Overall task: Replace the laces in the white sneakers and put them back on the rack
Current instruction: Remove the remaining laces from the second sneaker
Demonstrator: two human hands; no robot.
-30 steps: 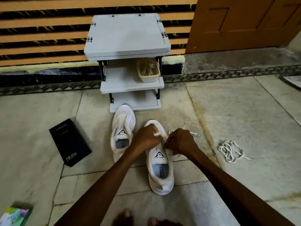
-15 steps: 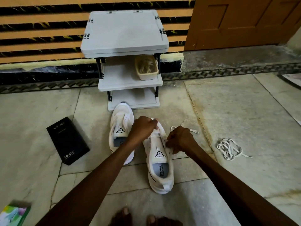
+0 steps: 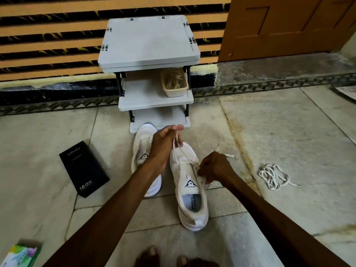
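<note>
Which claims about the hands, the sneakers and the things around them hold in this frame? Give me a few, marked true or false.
1. The left hand pinches a lace that runs up from the nearer sneaker. True.
2. The right hand lies flat on the floor. False: its fingers are curled, gripping the lace at that sneaker's eyelet edge.
3. Both sneakers stand on the rack. False: the nearer sneaker and the farther sneaker are on the floor in front of it.
4. A loose bundle of laces lies on the floor, right of the sneakers. True.
5. The black box sits on the rack's top. False: it lies on the floor, left of the sneakers.
</note>
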